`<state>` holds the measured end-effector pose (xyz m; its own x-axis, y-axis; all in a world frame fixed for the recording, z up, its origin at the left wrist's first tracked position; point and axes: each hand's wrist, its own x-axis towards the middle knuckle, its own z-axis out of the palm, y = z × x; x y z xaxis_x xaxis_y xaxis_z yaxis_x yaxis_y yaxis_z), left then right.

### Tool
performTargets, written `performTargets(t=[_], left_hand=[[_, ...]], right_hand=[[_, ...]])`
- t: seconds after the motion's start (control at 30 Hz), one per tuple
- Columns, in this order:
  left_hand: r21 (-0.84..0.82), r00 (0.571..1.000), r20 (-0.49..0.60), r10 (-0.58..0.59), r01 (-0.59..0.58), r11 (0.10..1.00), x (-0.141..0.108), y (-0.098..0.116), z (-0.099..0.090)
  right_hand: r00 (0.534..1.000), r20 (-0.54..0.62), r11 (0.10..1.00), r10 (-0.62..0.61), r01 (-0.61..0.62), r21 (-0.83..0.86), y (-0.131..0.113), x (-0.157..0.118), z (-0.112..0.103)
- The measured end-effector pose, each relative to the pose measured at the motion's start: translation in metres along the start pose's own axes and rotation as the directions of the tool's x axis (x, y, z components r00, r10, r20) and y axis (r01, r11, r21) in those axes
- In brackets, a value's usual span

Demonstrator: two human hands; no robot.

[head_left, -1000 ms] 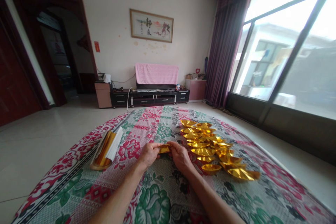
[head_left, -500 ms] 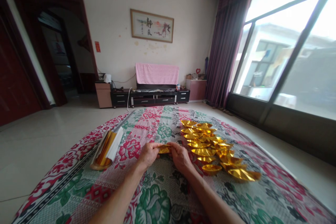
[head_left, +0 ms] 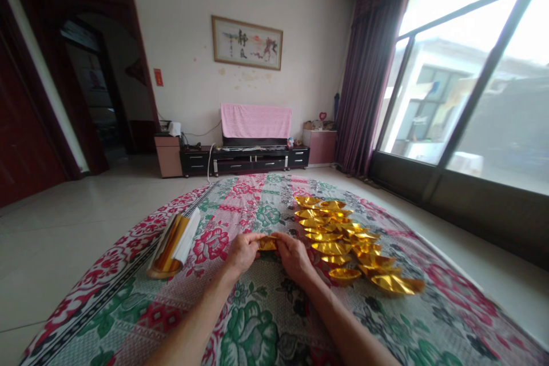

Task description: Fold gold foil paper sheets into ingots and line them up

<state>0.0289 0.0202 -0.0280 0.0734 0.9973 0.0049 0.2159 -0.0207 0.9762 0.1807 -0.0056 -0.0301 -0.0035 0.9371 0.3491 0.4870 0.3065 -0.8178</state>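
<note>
Between my two hands is a small folded piece of gold foil paper (head_left: 268, 243), held over the middle of the patterned cloth. My left hand (head_left: 243, 253) pinches its left end, and my right hand (head_left: 293, 254) pinches the right end. To the right of my right hand lie several shiny gold boat-shaped paper pieces (head_left: 333, 248) in uneven rows. A loosely rolled stack of gold and white sheets (head_left: 176, 243) rests on the cloth at the left.
The flowered red, green and grey cloth (head_left: 250, 329) covers a rounded surface. Beyond it stands a low black cabinet (head_left: 256, 166) with a pink cloth (head_left: 256, 120) above. A window with dark curtains (head_left: 364, 74) is at the right.
</note>
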Motion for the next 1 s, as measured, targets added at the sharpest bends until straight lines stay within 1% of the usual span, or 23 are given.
performTargets(t=[0.1,0.17,0.3,0.33,0.43,0.57,0.6,0.67,0.73,0.83,1.0], left_hand=[[-0.008,0.998,0.063,0.022,-0.021,1.000,-0.0007,-0.0014,-0.0009],[-0.017,0.996,0.091,0.024,-0.023,1.000,-0.0010,-0.0015,-0.0013],[-0.031,1.000,0.026,-0.003,0.004,1.000,0.0001,-0.0005,-0.0008],[-0.032,1.000,0.022,-0.003,0.004,0.999,0.0005,-0.0003,-0.0005],[-0.038,0.998,0.061,0.004,-0.002,0.999,0.0018,-0.0004,0.0004],[-0.038,0.999,0.035,-0.003,0.004,0.999,0.0020,-0.0011,0.0008],[-0.038,0.999,0.042,0.001,0.001,0.999,0.0016,-0.0010,0.0006],[-0.046,0.996,0.092,0.010,-0.006,0.999,0.0002,-0.0003,-0.0004],[-0.065,0.992,0.127,0.005,0.003,0.998,-0.0012,0.0009,-0.0018],[-0.081,0.994,0.110,-0.010,0.019,0.997,-0.0022,0.0026,-0.0032],[-0.104,0.999,0.052,-0.009,0.014,0.994,-0.0016,0.0030,-0.0025]], right_hand=[[0.999,-0.023,0.999,0.033,-0.032,0.033,0.0006,0.0010,0.0015],[0.999,-0.029,0.999,0.032,-0.031,0.043,0.0011,0.0014,0.0023],[1.000,-0.003,1.000,-0.031,0.031,-0.002,0.0020,0.0008,0.0019],[0.999,-0.002,0.999,-0.036,0.036,-0.004,0.0024,0.0006,0.0018],[1.000,-0.014,1.000,-0.026,0.026,0.015,0.0043,0.0004,0.0022],[0.999,0.001,0.999,-0.038,0.038,0.006,0.0073,0.0010,0.0036],[1.000,-0.008,1.000,-0.029,0.029,0.011,0.0078,0.0013,0.0040],[0.999,-0.040,1.000,-0.001,0.003,0.026,0.0085,0.0018,0.0045],[0.999,-0.044,1.000,0.002,-0.001,0.021,0.0083,0.0021,0.0046],[1.000,-0.015,1.000,-0.023,0.023,-0.003,0.0072,0.0019,0.0042],[1.000,-0.013,1.000,-0.020,0.020,0.003,0.0059,0.0010,0.0040]])
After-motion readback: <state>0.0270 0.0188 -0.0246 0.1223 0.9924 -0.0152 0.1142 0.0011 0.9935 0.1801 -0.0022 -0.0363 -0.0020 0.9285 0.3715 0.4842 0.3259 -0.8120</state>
